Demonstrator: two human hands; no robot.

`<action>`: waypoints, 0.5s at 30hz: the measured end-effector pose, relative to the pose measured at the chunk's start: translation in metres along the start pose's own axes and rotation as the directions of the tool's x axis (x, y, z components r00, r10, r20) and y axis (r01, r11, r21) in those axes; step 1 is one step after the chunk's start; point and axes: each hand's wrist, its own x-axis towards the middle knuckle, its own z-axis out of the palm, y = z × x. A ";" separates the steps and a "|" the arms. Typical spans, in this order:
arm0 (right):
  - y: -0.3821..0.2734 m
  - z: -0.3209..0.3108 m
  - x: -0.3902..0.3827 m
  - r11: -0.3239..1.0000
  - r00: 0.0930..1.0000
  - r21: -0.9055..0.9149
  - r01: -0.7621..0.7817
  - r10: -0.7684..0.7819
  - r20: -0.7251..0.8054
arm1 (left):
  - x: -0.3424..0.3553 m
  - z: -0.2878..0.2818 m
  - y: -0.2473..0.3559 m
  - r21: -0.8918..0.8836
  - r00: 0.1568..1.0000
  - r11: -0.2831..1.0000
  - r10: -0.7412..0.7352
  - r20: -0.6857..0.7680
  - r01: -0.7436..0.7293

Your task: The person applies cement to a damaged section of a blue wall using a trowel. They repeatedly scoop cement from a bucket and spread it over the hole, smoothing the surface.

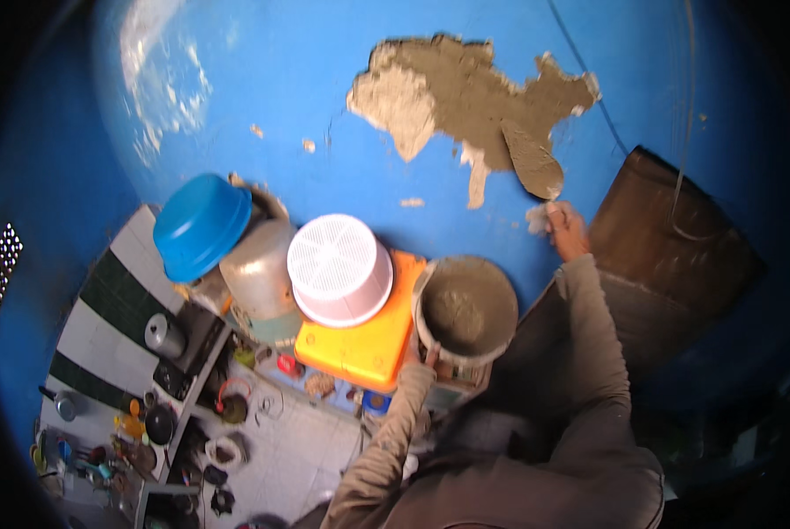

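Note:
My right hand [568,231] is closed round the handle end of a trowel. Its rounded blade [532,163], coated in grey-brown mortar, lies against the lower edge of a wet mortar patch [474,88] on the blue wall [263,79]. Pale bare plaster [399,106] shows at the patch's left side. Below, my left hand [425,356] grips the near left side of a round bucket [459,358], its fingers partly hidden. Wet mortar [457,317] sits inside the bucket.
Left of the bucket, a white perforated basket [340,264] rests on an orange-yellow plastic piece [346,348]. Beyond stand a large metal pot [258,264] and a tilted blue basin [199,225]. A brown panel [668,220] leans at right. Kitchenware crowds a counter [117,326] at lower left.

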 end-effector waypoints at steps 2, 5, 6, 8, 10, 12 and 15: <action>-0.007 -0.017 -0.042 0.960 0.991 -0.260 0.100 -0.072 0.115 | -0.001 0.000 -0.004 0.077 1.000 0.997 -0.019 0.003 0.018; -0.003 -0.024 -0.079 0.757 0.909 -0.522 0.393 -0.236 0.343 | -0.004 0.003 -0.022 -0.121 0.997 0.989 -0.079 0.018 0.080; 0.000 -0.020 -0.087 0.652 0.850 -0.559 0.512 -0.292 0.438 | -0.006 0.001 -0.013 -0.357 0.996 0.930 -0.081 0.033 0.087; 0.016 -0.012 -0.097 0.464 0.772 -0.623 0.630 -0.289 0.566 | -0.002 0.003 -0.006 -0.345 0.997 0.935 -0.070 0.044 0.081; 0.032 0.007 -0.103 0.279 0.681 -0.622 0.731 -0.350 0.643 | -0.002 -0.002 0.015 -0.314 0.995 0.944 -0.094 0.040 0.102; 0.047 0.031 -0.104 0.107 0.574 -0.608 0.787 -0.489 0.657 | -0.005 -0.003 0.004 -0.305 0.991 0.943 -0.121 0.051 0.131; 0.069 0.058 -0.101 0.013 0.558 -0.634 0.773 -0.489 0.670 | -0.002 -0.004 0.005 -0.291 0.990 0.946 -0.126 0.064 0.140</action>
